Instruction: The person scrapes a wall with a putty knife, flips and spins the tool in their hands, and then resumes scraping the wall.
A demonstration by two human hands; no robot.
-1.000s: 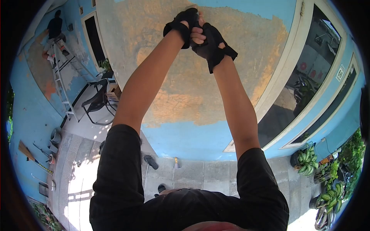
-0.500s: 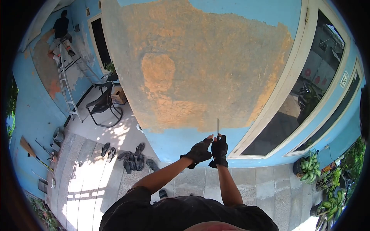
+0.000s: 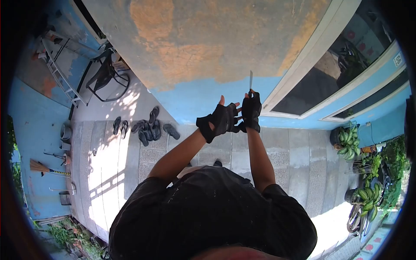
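Note:
My right hand [image 3: 251, 110], in a black fingerless glove, is closed around a thin scraper [image 3: 251, 79] whose narrow metal blade points up. Just left of it, my left hand [image 3: 225, 118], gloved the same way, has its fingers spread and holds nothing; its fingertips are close to the right glove. Both hands are in front of the blue lower strip of a wall [image 3: 195, 97]. Above that strip the wall shows bare grey and orange patches. The scraper's handle is hidden in my right hand.
Dark sandals [image 3: 171, 131] lie on the paving at the wall's foot. A black chair [image 3: 106, 78] and a ladder [image 3: 58, 73] stand at the left, with a person partly visible there. A broom [image 3: 45, 168] leans farther down. Glass panes [image 3: 320, 82] and potted plants [image 3: 348, 141] are at the right.
Both hands came down from high on the wall to near its lower edge. They were clasped together; now the left is apart with spread fingers. The view has tilted downward.

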